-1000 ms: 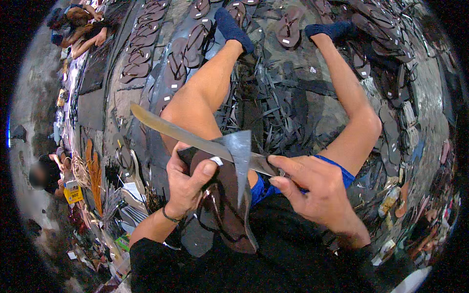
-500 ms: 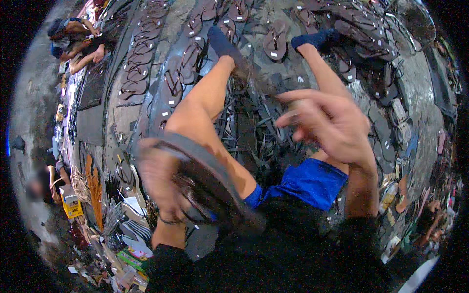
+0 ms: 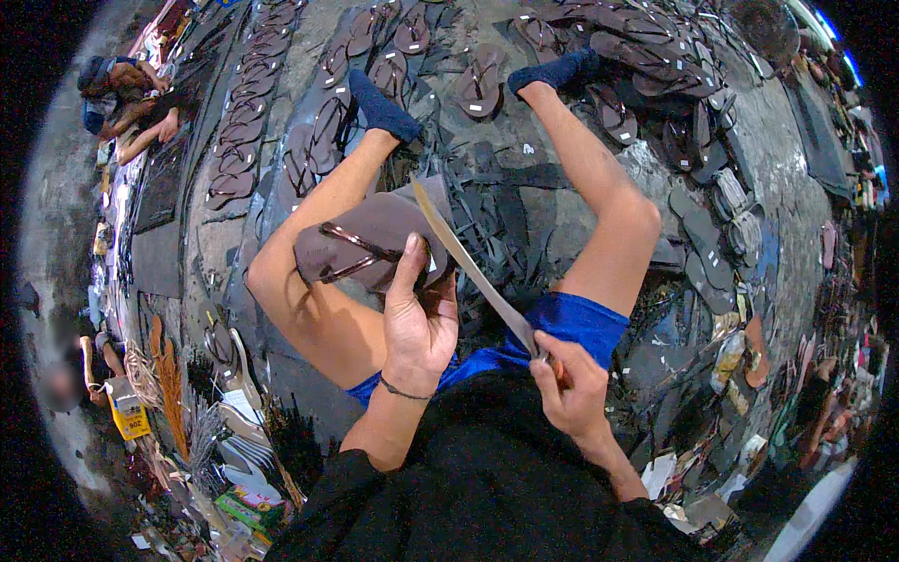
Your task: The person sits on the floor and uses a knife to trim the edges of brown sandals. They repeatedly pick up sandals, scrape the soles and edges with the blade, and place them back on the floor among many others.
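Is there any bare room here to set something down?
The grey floor at upper right looks mostly bare, between the brown thong sandals and the dark flat sheet. It's crowded beyond the curved metal knife in the right hand: thin black strips lie tangled.

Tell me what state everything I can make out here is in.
Left hand: closed on flip-flop
Right hand: closed around knife handle
Held flip-flop: raised, strap fitted, strap side showing
Knife: unsheathed, blade bare
Left-hand flip-flop row: lined up on ground
Dark scraps: strewn loosely
Socks: worn
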Tool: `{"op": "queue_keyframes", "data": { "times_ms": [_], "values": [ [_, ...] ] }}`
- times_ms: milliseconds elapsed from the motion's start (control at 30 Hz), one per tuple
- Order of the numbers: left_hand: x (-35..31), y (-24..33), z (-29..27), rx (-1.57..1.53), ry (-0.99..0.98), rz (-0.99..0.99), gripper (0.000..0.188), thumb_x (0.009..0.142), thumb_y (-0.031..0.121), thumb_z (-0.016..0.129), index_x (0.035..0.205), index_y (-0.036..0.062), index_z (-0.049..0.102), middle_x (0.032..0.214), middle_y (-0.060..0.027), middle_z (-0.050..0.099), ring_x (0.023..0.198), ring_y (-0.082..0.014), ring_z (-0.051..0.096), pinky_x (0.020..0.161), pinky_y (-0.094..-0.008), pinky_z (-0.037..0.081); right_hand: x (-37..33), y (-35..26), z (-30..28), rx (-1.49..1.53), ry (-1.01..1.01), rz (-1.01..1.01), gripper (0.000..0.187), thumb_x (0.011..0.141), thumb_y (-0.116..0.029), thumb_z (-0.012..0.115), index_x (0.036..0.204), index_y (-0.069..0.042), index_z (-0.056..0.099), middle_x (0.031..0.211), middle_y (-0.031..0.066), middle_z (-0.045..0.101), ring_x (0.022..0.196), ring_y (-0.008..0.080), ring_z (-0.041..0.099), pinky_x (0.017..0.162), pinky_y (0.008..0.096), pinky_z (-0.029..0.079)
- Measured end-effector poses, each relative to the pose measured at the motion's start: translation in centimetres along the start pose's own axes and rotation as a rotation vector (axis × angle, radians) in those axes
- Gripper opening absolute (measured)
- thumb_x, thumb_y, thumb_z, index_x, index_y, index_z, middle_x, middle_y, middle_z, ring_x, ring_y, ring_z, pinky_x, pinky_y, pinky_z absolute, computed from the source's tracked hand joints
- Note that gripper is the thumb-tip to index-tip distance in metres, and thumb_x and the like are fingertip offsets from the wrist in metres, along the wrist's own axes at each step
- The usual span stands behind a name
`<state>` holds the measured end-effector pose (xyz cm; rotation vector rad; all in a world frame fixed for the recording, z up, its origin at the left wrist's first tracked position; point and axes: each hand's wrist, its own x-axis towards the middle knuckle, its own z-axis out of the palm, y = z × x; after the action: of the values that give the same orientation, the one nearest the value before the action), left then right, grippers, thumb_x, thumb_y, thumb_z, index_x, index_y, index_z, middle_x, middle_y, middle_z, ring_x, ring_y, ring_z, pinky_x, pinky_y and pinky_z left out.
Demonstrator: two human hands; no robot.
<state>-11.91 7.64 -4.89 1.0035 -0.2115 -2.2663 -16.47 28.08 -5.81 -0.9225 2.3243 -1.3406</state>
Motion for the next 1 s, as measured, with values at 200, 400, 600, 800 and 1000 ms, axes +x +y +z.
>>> {"op": "queue_keyframes", "data": {
  "times_ms": [200,400,600,800,1000],
  "values": [
    [-1.5,0.1,-1.6,0.061,-0.028,-0.026,0.026,0.088,0.012,0.065,0.112,0.0048,0.059,0.107,-0.0047,0.065,0.096,-0.0153,0.064,0.085,-0.0307,0.055,-1.8,0.2,-0.8,-0.080,-0.058,0.001,0.029,0.081,-0.013,0.070,0.108,-0.002,0.065,0.090,0.0125,0.068,0.067,0.0222,0.063,0.062,0.0304,0.052],
    [-4.3,-0.1,-7.3,0.279,-0.023,-0.022,0.033,0.089,0.005,0.058,0.122,0.0079,0.054,0.110,-0.0047,0.063,0.098,-0.0185,0.063,0.088,-0.0338,0.053,0.1,-1.5,0.1,-0.063,-0.193,0.080,0.028,0.081,-0.016,0.071,0.105,-0.003,0.066,0.077,0.0108,0.066,0.064,0.0226,0.063,0.060,0.0325,0.051],
    [-6.9,1.2,-11.6,0.414,-0.024,0.007,0.044,0.081,-0.004,0.063,0.123,-0.0001,0.050,0.113,-0.0099,0.062,0.103,-0.0213,0.062,0.091,-0.0344,0.050,3.5,-2.4,3.8,0.036,-0.339,0.034,0.024,0.085,-0.019,0.066,0.101,-0.002,0.066,0.078,0.0143,0.065,0.062,0.0284,0.063,0.058,0.0385,0.051],
    [-8.6,3.7,-14.8,0.724,-0.191,-0.163,0.055,0.074,0.000,0.075,0.124,-0.0002,0.052,0.116,-0.0073,0.062,0.107,-0.0190,0.058,0.095,-0.0346,0.044,7.8,-1.1,9.0,0.365,-0.475,0.340,0.030,0.089,-0.030,0.064,0.092,-0.001,0.066,0.064,0.0116,0.062,0.056,0.0187,0.059,0.053,0.0343,0.046],
    [-4.7,8.3,-10.6,0.840,-0.440,-0.099,0.060,0.085,0.019,0.070,0.134,0.0011,0.040,0.117,-0.0065,0.059,0.106,-0.0167,0.057,0.092,-0.0334,0.045,9.7,-2.4,10.8,0.578,-0.391,0.008,0.034,0.084,-0.027,0.072,0.103,0.000,0.065,0.076,0.0069,0.066,0.065,0.0098,0.059,0.060,0.0271,0.049]
  ]
}}
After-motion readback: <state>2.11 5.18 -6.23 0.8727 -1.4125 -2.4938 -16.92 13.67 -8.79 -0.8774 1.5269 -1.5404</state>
